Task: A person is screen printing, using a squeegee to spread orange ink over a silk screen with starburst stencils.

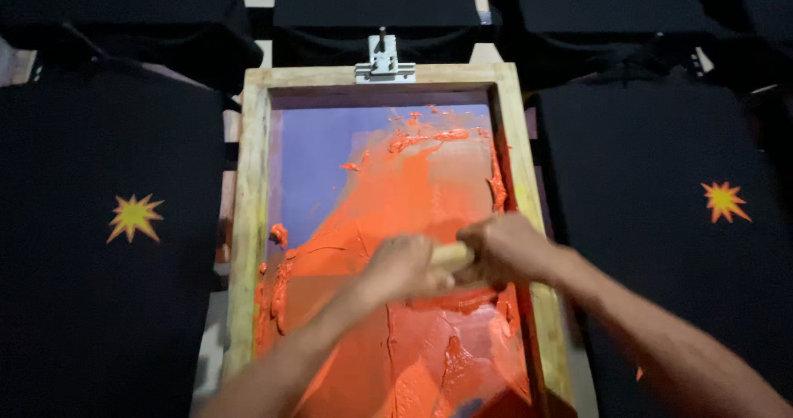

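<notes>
Wooden printing frame [250,220], centre, metal clamp [384,61] at its far edge; purple mesh largely smeared with orange ink [413,195]. Left hand [402,267] and right hand [505,249] both closed around a pale wooden squeegee handle [452,257] over the mesh. Black shirts either side: yellow-orange starburst print [134,216] left, another starburst [724,201] right.

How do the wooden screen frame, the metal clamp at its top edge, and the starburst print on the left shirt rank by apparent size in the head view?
1. wooden screen frame, by far the largest.
2. metal clamp and starburst print: these look alike in size, so I leave them unranked.
</notes>
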